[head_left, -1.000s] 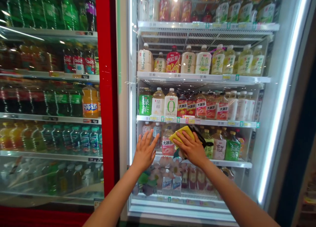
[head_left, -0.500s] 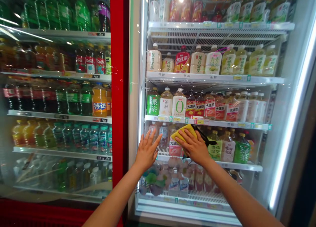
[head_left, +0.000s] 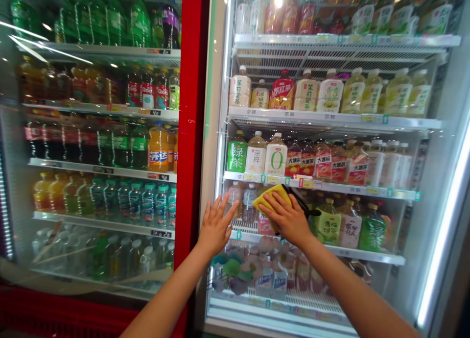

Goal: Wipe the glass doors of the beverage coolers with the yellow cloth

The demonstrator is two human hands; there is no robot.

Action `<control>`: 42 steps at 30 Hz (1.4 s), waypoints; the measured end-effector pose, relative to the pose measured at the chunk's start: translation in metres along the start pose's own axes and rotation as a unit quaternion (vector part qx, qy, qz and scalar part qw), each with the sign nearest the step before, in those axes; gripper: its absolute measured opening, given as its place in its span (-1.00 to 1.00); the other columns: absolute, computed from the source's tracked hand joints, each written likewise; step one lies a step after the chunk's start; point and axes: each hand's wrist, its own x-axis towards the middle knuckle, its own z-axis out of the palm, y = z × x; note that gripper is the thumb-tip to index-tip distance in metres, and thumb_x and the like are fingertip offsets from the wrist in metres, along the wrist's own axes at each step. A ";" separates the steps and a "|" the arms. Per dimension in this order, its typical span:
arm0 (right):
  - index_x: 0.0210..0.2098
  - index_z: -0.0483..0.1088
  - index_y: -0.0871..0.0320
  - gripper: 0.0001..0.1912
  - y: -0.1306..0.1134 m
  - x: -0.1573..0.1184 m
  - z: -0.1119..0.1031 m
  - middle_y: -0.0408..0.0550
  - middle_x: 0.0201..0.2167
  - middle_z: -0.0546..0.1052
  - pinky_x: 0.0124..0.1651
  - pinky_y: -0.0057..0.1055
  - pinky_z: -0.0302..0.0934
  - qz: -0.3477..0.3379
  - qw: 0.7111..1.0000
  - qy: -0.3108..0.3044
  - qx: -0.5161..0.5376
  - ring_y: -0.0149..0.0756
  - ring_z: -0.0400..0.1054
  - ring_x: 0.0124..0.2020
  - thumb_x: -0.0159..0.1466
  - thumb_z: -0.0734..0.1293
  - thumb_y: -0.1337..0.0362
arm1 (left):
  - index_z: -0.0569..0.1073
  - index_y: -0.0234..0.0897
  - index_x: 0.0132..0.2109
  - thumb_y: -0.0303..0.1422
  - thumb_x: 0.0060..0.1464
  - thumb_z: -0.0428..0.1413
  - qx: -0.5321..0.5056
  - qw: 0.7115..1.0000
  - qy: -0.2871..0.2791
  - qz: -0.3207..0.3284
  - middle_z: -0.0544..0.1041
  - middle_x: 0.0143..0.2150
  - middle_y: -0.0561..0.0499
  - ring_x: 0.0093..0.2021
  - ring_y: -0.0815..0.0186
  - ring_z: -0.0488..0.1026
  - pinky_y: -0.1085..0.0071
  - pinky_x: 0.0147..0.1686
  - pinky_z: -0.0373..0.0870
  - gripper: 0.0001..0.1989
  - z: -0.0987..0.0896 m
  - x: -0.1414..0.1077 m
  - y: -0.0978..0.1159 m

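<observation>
My left hand (head_left: pixel 215 229) is lifted with its fingers spread, at the left edge of the glass door of the right-hand drinks fridge (head_left: pixel 214 108). It holds nothing. Under my right hand (head_left: pixel 288 218) lies a folded yellow cloth (head_left: pixel 266 199) with a black side and a black loop hanging at its right. The fingers press it flat against or just before the glass; exact contact cannot be made out. Behind the cloth, on the fourth shelf, stand bottled drinks, and one pink-labelled bottle (head_left: pixel 265 225) is partly covered.
Flower and leaf decals (head_left: pixel 235 268) appear low on the glass. A red-framed fridge (head_left: pixel 191 132) with several shelves of bottles stands at the left. Shelves of tea bottles (head_left: pixel 276 154) fill the right fridge. A bright light strip (head_left: pixel 444 220) runs down its right side.
The view has swung left, so both fridges appear further right. Both hands have shifted slightly left against the glass, the cloth still under the right one.
</observation>
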 end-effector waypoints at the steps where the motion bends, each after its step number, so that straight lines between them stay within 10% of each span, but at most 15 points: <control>1: 0.34 0.25 -0.23 -0.45 0.004 0.004 -0.002 -0.18 0.41 0.27 0.49 0.00 -0.34 0.023 1.000 0.005 -0.004 -0.19 0.08 0.44 0.40 0.26 0.27 | 0.04 0.00 0.49 -0.44 0.15 0.14 0.002 1.000 -0.002 0.000 -0.04 0.55 -0.09 0.52 -0.03 -0.05 -0.14 0.44 -0.04 -0.17 -0.001 -0.001 -0.003; 6: 0.40 0.18 -0.11 -0.36 -0.019 0.058 0.010 0.01 0.47 0.13 0.44 0.25 -0.41 0.152 0.986 0.069 -0.019 0.04 -0.09 0.50 0.36 0.28 0.28 | 0.00 -0.10 0.50 -0.38 0.20 0.11 0.006 1.000 -0.003 -0.002 -0.03 0.55 -0.11 0.52 -0.01 -0.05 -0.12 0.45 -0.07 -0.21 -0.003 -0.006 -0.009; 13: 0.36 0.22 -0.19 -0.46 -0.027 0.024 0.013 -0.22 0.43 0.24 0.51 0.01 -0.48 -0.061 0.998 -0.022 0.017 -0.25 0.02 0.46 0.43 0.21 0.29 | -0.06 -0.15 0.52 -0.37 0.20 0.11 0.014 1.000 0.002 -0.016 -0.04 0.55 -0.15 0.53 0.00 -0.08 -0.09 0.45 -0.09 -0.17 -0.002 -0.021 -0.022; 20: 0.39 0.20 -0.11 -0.42 -0.051 0.076 0.015 -0.06 0.48 0.13 0.47 0.23 -0.43 0.085 0.996 0.022 -0.003 -0.01 -0.05 0.49 0.40 0.26 0.25 | 0.00 -0.13 0.50 -0.37 0.15 0.17 0.013 0.999 -0.015 -0.029 -0.03 0.55 -0.14 0.53 -0.02 -0.07 -0.10 0.45 -0.10 -0.15 -0.001 -0.030 -0.031; 24: 0.38 0.20 -0.13 -0.47 -0.071 0.066 0.034 -0.12 0.45 0.19 0.49 0.15 -0.35 -0.038 0.999 0.009 0.008 -0.12 -0.02 0.48 0.44 0.23 0.20 | 0.01 -0.12 0.50 -0.33 0.13 0.19 0.010 0.999 -0.008 -0.034 -0.02 0.55 -0.13 0.53 -0.02 -0.08 -0.11 0.45 -0.09 -0.13 0.004 -0.038 -0.034; 28: 0.28 0.32 -0.22 -0.54 -0.041 0.044 0.031 -0.22 0.36 0.36 0.50 -0.06 -0.26 -0.108 0.994 0.023 -0.008 -0.28 0.15 0.40 0.44 0.26 0.29 | -0.04 -0.24 0.51 -0.32 0.16 0.14 0.005 0.999 0.005 -0.043 0.01 0.54 -0.16 0.53 0.00 -0.07 -0.05 0.46 -0.10 -0.14 0.010 -0.047 -0.036; 34: 0.30 0.32 -0.16 -0.54 -0.064 0.103 0.036 -0.11 0.36 0.35 0.49 0.17 -0.38 0.016 0.997 0.070 -0.019 -0.13 0.14 0.41 0.46 0.20 0.32 | -0.13 -0.39 0.51 -0.44 0.15 0.03 0.012 0.999 0.011 -0.049 0.00 0.53 -0.23 0.53 0.09 -0.08 0.08 0.43 0.05 -0.15 0.017 -0.051 -0.031; 38: 0.32 0.29 -0.11 -0.51 -0.095 0.124 0.046 -0.13 0.44 0.23 0.51 0.18 -0.41 -0.062 0.998 0.022 0.023 -0.14 0.04 0.46 0.43 0.23 0.32 | -0.09 -0.39 0.50 -0.45 0.14 0.02 0.020 0.999 -0.004 -0.044 -0.01 0.54 -0.25 0.53 0.08 -0.10 0.08 0.44 0.03 -0.17 0.015 -0.056 -0.033; 42: 0.29 0.31 -0.25 -0.54 -0.077 0.143 0.036 -0.30 0.41 0.26 0.54 0.03 -0.34 -0.138 0.989 -0.027 0.039 -0.30 0.05 0.46 0.46 0.19 0.29 | -0.10 -0.35 0.51 -0.46 0.13 0.04 0.019 0.999 -0.026 -0.037 -0.02 0.54 -0.21 0.53 0.05 -0.09 0.05 0.45 -0.01 -0.14 0.012 -0.060 -0.039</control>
